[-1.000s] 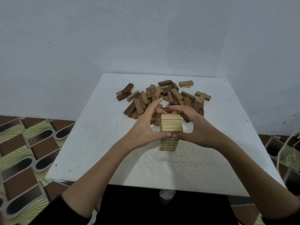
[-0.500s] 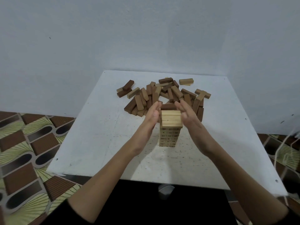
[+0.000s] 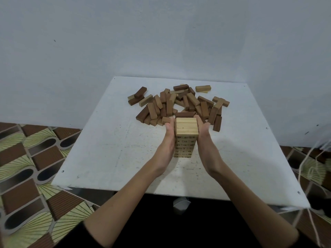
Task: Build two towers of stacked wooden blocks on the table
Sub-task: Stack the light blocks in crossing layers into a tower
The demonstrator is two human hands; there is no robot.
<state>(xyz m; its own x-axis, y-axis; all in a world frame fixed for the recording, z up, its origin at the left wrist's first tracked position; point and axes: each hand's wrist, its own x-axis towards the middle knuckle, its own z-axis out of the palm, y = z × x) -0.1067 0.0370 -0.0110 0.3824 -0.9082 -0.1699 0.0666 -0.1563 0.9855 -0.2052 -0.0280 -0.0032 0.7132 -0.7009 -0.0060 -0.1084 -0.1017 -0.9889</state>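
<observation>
One tower of light wooden blocks (image 3: 186, 133) stands several layers high in the middle of the white table (image 3: 100, 149). Its top layer is three pale blocks side by side. My left hand (image 3: 168, 140) lies flat against the tower's left face, fingers straight. My right hand (image 3: 204, 138) presses flat on the right face in the same way. A loose pile of brown and tan blocks (image 3: 180, 104) lies just behind the tower. No second tower is in view.
A single pale block (image 3: 203, 88) lies apart at the back of the pile, near the grey wall. The table's front edge runs just above my lap. Patterned floor tiles (image 3: 26, 167) show on both sides of the table.
Both hands were curled around the top layer a second ago. They have since straightened and slid down, and now press flat on the tower's two sides.
</observation>
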